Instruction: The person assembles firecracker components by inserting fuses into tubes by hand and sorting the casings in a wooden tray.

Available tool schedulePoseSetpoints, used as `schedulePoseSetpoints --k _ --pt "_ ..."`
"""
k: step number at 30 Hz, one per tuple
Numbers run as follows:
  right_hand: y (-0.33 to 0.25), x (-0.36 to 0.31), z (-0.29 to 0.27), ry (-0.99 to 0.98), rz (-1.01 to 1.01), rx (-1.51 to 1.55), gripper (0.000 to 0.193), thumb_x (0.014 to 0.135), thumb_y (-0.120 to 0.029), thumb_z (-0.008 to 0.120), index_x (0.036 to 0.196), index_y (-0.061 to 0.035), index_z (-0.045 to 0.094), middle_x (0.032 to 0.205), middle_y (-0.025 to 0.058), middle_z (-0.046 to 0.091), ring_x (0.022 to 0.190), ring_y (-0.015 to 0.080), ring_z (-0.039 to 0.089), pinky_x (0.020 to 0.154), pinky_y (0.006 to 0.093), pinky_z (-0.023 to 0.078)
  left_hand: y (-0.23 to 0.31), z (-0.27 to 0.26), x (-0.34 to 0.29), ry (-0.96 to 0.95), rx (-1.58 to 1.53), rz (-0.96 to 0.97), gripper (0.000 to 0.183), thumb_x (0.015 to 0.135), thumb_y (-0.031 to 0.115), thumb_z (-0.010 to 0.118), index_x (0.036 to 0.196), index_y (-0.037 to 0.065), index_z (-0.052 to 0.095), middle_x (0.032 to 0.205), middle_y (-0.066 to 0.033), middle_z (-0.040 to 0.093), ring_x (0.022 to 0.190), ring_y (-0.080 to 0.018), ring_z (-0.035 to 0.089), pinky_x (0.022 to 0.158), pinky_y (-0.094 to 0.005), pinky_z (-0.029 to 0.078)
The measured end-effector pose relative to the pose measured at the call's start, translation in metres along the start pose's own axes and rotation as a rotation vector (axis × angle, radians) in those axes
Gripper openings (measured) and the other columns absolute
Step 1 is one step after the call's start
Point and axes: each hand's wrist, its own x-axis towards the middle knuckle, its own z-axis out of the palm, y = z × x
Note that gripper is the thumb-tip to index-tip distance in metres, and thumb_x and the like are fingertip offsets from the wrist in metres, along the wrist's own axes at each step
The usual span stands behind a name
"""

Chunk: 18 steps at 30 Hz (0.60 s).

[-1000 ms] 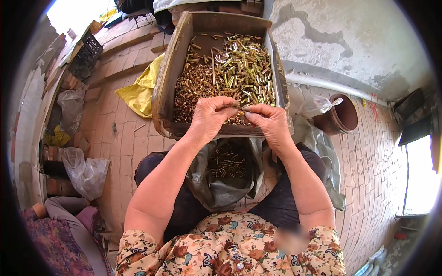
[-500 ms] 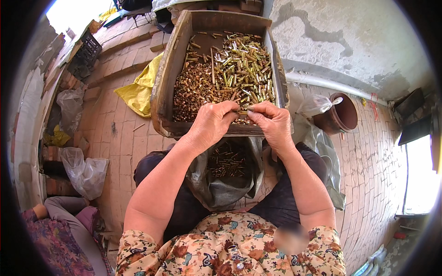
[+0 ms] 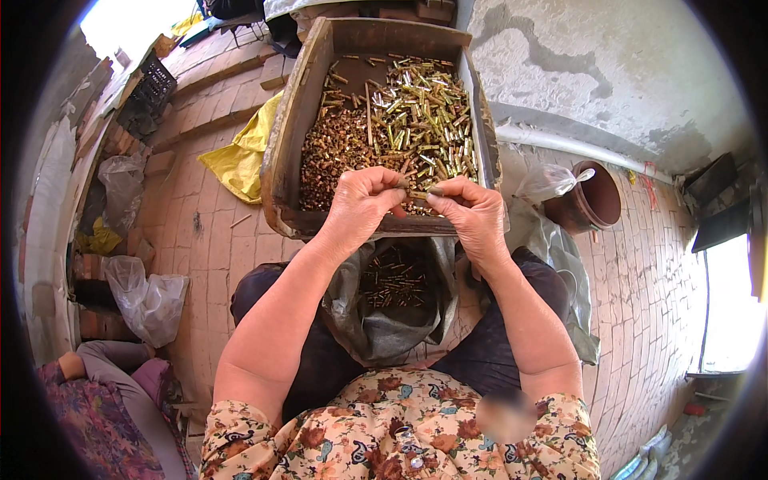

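Both my hands are over the near edge of a deep brown tray. Between the thumb and forefinger of my right hand is a slim brass-coloured metal tube, lying roughly level. My left hand pinches at the tube's left end; whatever its fingertips hold is too small to make out. Small copper-coloured metal pieces fill the tray's left side. Loose gold and silvery tubes are heaped on the right. A thin stick lies between the two heaps.
Below the tray, an open grey sack between my knees holds several similar tubes. A brown bucket with a plastic bag stands at right. Left are a yellow sack, clear plastic bags and another person's leg.
My left hand has shifted slightly up and left, its fingertips parting a little from my right hand's, so more of the tube shows. My right hand stays nearly in place.
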Motion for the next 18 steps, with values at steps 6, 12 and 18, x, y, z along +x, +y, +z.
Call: schedulePoseSetpoints --k 6,12,18 --pt "-0.0048 0.0000 0.0021 0.037 0.102 0.130 0.008 0.078 0.000 0.067 0.086 -0.0003 0.065 0.073 0.0008 0.063 0.065 0.0053 0.057 0.059 0.0183 0.046 -0.0056 0.0001 0.0007 0.014 -0.156 -0.020 0.011 0.081 0.004 0.059 0.090 -0.003 0.062 0.074 -0.0073 0.064 0.064 -0.0116 0.061 0.065 -0.0225 0.047" --pt "-0.0071 -0.0013 0.0025 0.063 0.144 0.218 0.010 0.077 0.000 0.068 0.087 0.0002 0.065 0.074 0.0023 0.064 0.065 0.0071 0.059 0.059 0.0188 0.049 -0.0080 0.0038 0.0009 0.024 -0.334 -0.047 0.007 0.080 0.003 0.060 0.086 -0.001 0.063 0.070 -0.0046 0.063 0.059 -0.0102 0.059 0.062 -0.0216 0.044" --pt "-0.0064 -0.0012 0.0021 0.079 0.155 0.261 0.010 0.076 0.001 0.068 0.086 0.0001 0.065 0.078 0.0046 0.065 0.067 0.0104 0.060 0.062 0.0208 0.049 -0.0079 0.0047 0.0002 0.012 -0.395 -0.056 0.006 0.079 0.003 0.061 0.085 0.000 0.063 0.070 -0.0047 0.063 0.059 -0.0110 0.059 0.063 -0.0225 0.045"
